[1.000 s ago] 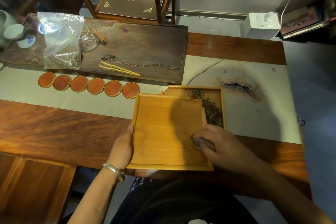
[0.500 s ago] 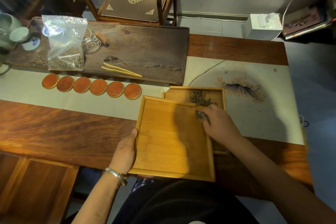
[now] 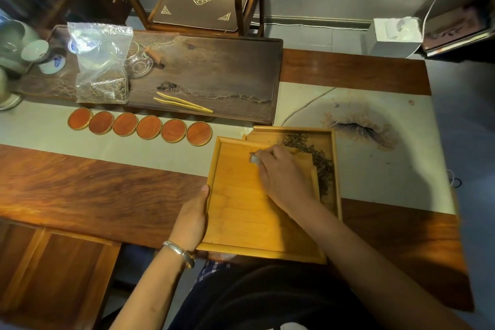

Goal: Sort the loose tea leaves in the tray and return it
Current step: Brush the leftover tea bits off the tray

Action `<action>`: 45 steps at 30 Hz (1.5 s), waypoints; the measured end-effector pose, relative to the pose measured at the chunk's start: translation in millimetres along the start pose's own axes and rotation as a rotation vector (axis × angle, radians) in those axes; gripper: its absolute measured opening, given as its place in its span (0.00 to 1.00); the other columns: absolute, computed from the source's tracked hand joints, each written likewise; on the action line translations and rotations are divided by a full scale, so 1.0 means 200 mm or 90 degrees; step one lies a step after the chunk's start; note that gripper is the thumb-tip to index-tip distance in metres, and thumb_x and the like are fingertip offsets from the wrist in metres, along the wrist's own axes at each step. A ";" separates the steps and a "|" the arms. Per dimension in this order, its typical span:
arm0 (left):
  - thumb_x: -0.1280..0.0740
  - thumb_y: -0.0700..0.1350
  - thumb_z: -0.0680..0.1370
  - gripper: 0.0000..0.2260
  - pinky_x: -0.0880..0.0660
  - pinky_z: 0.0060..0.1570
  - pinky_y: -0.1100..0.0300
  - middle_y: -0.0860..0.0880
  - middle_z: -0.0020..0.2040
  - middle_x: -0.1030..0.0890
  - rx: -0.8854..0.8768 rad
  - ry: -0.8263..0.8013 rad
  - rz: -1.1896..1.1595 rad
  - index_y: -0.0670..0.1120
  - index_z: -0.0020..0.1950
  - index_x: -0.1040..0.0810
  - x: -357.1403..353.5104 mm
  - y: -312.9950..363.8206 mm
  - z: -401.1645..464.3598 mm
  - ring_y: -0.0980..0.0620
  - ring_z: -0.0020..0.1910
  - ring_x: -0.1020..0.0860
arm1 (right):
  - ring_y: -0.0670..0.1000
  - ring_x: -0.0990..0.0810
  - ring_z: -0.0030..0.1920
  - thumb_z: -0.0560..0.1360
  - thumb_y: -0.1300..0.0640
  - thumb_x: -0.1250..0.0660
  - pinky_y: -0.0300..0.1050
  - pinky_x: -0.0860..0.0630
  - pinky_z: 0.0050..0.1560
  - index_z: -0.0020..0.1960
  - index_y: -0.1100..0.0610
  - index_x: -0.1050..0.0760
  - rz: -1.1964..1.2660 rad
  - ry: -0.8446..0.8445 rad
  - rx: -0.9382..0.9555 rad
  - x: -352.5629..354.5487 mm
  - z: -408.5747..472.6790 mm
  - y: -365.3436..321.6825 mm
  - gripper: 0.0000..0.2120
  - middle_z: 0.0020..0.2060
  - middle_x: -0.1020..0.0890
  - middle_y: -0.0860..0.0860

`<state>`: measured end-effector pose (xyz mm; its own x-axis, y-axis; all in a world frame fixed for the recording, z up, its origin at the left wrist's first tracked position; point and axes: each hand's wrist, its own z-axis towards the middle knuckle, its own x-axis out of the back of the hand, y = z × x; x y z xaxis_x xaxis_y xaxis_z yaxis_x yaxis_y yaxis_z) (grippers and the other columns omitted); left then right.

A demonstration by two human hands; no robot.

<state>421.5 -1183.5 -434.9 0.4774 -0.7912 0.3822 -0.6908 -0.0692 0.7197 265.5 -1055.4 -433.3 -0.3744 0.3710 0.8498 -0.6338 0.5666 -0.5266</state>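
A light bamboo tray (image 3: 241, 222) lies on the table in front of me, partly over a second bamboo tray (image 3: 332, 142) behind and to its right. Dark loose tea leaves (image 3: 318, 161) lie in a strip along the far and right side of that second tray. My left hand (image 3: 192, 211) grips the near tray's left rim. My right hand (image 3: 284, 177) reaches over the near tray's far part, fingers closed on a small grey object (image 3: 254, 159) pressed to the tray floor.
A dark wooden tea board (image 3: 214, 75) at the back carries bamboo tongs (image 3: 182, 103), a plastic bag of tea (image 3: 103, 67), a glass dish and cups. Several round red coasters (image 3: 139, 127) line the pale table runner. A chair stands behind, a tissue box (image 3: 393, 37) at the far right.
My right hand has moved from the tray's near right corner up along its right edge and then leftward across its far part, carrying the small grey object. The left hand stayed on the rim.
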 end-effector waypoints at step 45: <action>0.46 0.56 0.81 0.20 0.31 0.39 0.58 0.49 0.40 0.17 0.015 0.033 -0.080 0.46 0.44 0.19 0.05 -0.05 -0.01 0.50 0.41 0.20 | 0.48 0.28 0.49 0.78 0.60 0.39 0.39 0.34 0.47 0.62 0.58 0.25 0.100 -0.008 -0.165 0.15 -0.01 0.32 0.13 0.54 0.23 0.57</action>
<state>432.9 -1189.3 -437.5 0.5877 -0.7431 0.3199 -0.6366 -0.1807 0.7497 215.5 -1006.5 -442.0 -0.4639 0.4600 0.7571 -0.3746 0.6725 -0.6382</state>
